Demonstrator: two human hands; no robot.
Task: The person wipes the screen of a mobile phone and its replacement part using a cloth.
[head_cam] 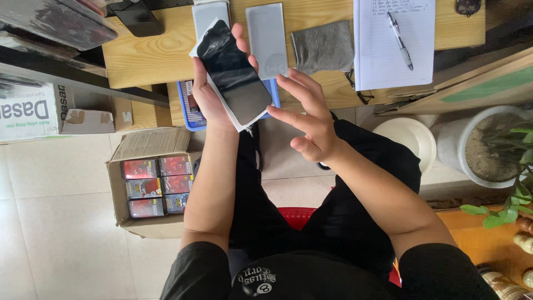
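Head view: left hand (208, 94) grips dark screen protector (233, 72); right hand (308, 119) beside it.

A light wooden desk (161, 53) stands over a pale tiled floor (55, 222) in soft daylight, with an open cardboard box (145, 145) on the tiles just below its edge and a white planter (477, 145) off to its right.

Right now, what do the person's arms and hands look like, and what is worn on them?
Both arms are bare from above the elbow down. Short black sleeves cover the upper arms. The left hand and right hand wear no gloves; no rings, watch or bracelet show on the fingers or wrists.
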